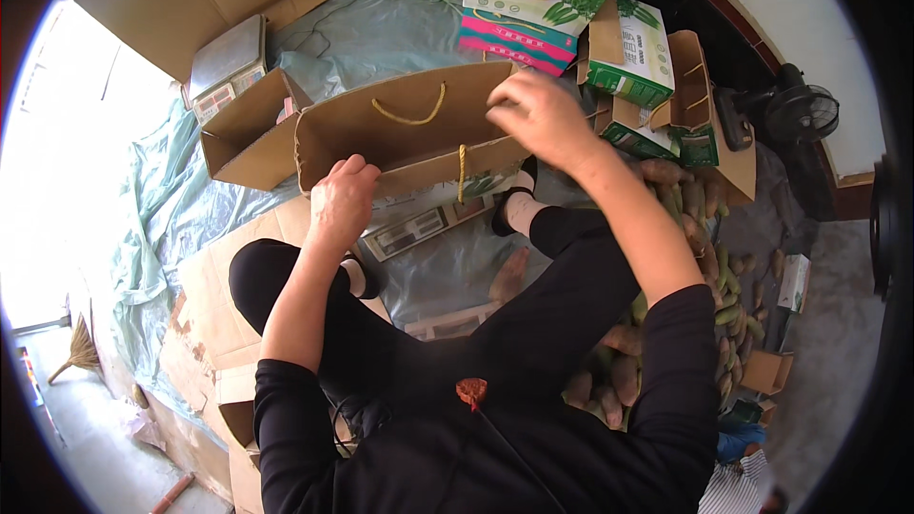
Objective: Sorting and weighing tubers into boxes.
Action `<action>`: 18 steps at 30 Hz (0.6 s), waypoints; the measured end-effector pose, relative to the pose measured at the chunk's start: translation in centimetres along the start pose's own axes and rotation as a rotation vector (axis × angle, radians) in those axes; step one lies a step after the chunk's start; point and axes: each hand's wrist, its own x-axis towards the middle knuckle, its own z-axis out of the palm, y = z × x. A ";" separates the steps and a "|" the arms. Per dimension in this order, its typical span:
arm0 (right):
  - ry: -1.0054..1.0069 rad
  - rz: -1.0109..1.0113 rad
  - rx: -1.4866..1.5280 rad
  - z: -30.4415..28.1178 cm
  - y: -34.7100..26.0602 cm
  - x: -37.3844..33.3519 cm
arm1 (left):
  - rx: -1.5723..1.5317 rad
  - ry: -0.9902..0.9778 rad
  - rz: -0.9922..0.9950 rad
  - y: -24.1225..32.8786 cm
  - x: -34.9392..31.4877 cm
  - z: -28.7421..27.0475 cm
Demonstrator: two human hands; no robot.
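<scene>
An open cardboard gift box (409, 114) with yellow rope handles stands in front of me, its brown inside showing. My left hand (345, 198) is closed over the near rim at the box's left end. At the right end, my right hand (547, 119) is curled above the rim with the fingertips bent inward, slightly blurred. What those fingers hold, if anything, is hidden. One rope handle (463, 174) hangs down the printed near side, and another rope handle (409, 116) lies against the far wall.
Long green and reddish radishes (728, 295) are heaped at right. Printed cartons (633, 48) stand beyond, near a black fan (800, 109). At left are a smaller open box (249, 138) and a metal-topped scale (228, 57). Plastic sheeting (157, 219) covers the floor.
</scene>
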 end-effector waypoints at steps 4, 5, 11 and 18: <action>-0.112 -0.028 -0.084 4.6 -2.4 -1.0 | 0.017 -0.046 -0.046 0.5 -0.1 0.2; -0.117 -0.040 -0.124 5.6 -2.1 -1.3 | 0.038 -0.047 -0.056 0.7 -0.1 0.1; -0.056 -0.065 -0.202 6.7 0.0 -1.0 | 0.068 -0.013 -0.055 0.5 -0.6 0.0; -0.008 0.109 -0.121 5.0 0.8 -0.6 | 0.014 -0.102 -0.080 -0.1 -1.5 0.5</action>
